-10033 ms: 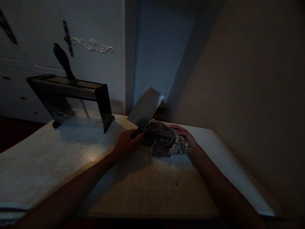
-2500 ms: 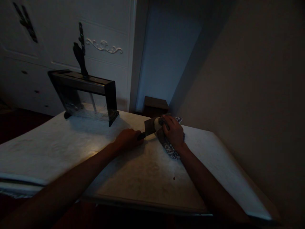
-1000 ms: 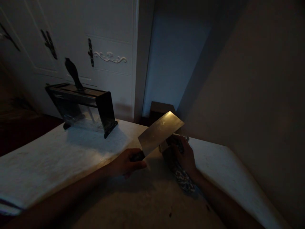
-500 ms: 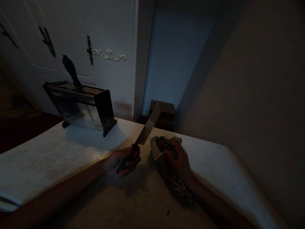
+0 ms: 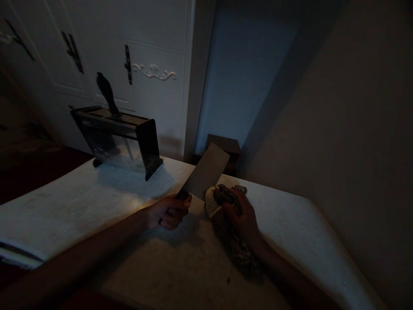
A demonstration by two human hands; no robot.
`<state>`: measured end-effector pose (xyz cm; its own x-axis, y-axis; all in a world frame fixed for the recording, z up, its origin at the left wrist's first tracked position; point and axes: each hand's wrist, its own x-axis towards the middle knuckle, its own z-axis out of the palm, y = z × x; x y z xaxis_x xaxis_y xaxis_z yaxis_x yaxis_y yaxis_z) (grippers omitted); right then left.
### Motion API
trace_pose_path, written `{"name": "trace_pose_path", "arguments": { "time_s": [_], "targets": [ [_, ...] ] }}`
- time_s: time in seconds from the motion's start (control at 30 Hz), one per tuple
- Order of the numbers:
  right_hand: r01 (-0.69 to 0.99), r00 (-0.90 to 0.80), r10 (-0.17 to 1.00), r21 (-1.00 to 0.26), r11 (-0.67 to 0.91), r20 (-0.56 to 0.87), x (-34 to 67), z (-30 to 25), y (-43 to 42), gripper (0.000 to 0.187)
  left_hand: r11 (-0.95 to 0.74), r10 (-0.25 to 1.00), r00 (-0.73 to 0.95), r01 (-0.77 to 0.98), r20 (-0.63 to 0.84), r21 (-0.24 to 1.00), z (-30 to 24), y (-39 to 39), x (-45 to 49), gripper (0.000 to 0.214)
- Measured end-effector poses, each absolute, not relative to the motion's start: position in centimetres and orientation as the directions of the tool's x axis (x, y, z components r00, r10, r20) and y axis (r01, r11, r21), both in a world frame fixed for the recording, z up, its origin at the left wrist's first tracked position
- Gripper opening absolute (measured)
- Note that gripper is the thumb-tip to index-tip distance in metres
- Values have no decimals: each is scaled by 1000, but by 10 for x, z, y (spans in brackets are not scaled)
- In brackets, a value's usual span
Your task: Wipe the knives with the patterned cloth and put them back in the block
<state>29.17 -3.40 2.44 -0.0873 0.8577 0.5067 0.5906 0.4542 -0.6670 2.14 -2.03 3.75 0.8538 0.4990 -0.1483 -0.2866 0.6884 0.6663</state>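
My left hand is closed around the dark handle of a cleaver. Its wide blade points up and away to the right, with the flat side facing me. In my right hand is a bunched patterned cloth, dark with a pale lining. The fingers press into its folds, and its lower part trails on the table toward me. The cloth's pale edge lies close by the blade's lower corner; whether they touch I cannot tell.
On the pale table, a knife block with clear sides stands at the back left, one dark handle sticking up. White cupboard doors rise behind it. A brown box-like piece sits beyond the far edge, and a wall borders the right.
My left hand has turned the cleaver, so its blade shows broad where it looked narrow before. The right hand keeps its hold on the cloth. The view has shifted slightly.
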Motion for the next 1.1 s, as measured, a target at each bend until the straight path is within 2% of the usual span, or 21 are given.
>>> {"name": "trace_pose_path", "arguments": {
  "time_s": [0.43, 0.77, 1.1],
  "targets": [
    [555, -51, 839, -683, 475, 542, 291, 27, -34, 35, 677, 495, 853, -260, -165, 688, 37, -17, 21, 18],
    [539, -23, 845, -705, 461, 534, 288, 25, -37, 36, 629, 507, 840, -209, -191, 749, 40, -18, 23, 35],
    [493, 18, 861, -754, 435, 508, 289, 21, -38, 37, 639, 493, 852, -218, -176, 738, 36, -16, 23, 29]
  ]
}}
